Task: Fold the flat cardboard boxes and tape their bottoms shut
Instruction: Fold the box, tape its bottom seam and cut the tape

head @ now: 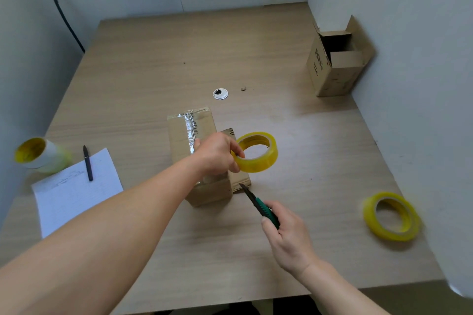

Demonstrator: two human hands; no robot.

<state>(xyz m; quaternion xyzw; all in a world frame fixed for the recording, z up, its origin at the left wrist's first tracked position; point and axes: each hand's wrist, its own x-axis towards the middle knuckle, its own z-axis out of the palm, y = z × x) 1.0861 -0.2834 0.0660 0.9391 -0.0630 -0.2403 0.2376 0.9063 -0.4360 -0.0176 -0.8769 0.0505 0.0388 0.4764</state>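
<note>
my left hand [217, 153] pinches the yellow tape roll [258, 152] by its rim, over the cardboard box [179, 146] at the middle of the table [153, 71]. my right hand [289, 235] wraps the utility knife [258, 206] handle. box likely light, hollow, easily dented: hold at the corners.

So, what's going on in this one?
A person is taping a box on the table. Shiny tape runs along the box's upturned face. The left hand holds a tape roll at the box's right side. The right hand holds a knife, blade pointing at the box's near corner, probably to cut the tape. An open box stands by the far right wall, and a spare roll lies to the right.
</note>
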